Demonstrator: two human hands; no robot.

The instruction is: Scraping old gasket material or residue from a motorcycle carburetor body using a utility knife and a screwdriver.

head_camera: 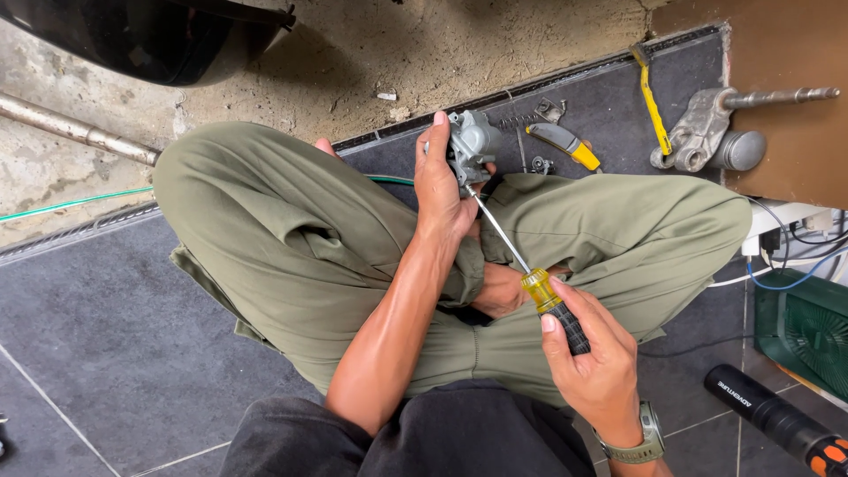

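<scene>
Sitting cross-legged on dark floor tiles (106, 327), I look down at both hands working over my olive trousers (291, 247). My left hand (439, 181) is wrapped around a small grey metal part (473, 146), fingers closed on it, thumb along its near side; the part sits at about twelve o'clock from my lap, just above the knees. My right hand (594, 358) grips the black and yellow handle of a screwdriver (530, 269), fingers curled tight around it, with a watch (643, 437) on that wrist. The steel shaft runs up toward eleven o'clock and its tip meets the underside of the metal part.

On the tiles at one o'clock lie a grey and yellow knife-like tool (565, 141), a spring (521, 119) and a few small metal bits I cannot make out. Further out at two o'clock a yellow strap (652, 102) lies beside a larger grey cast bracket with a rod (715, 128) on a brown surface. At four o'clock a black cylinder (768, 415) with white lettering and an orange end lies on the floor, a green fan (808, 327) just above it with white and blue cables (786, 265). A green hose (71, 205) runs out at nine o'clock, a rusty pipe (71, 128) beyond it at ten o'clock.
</scene>
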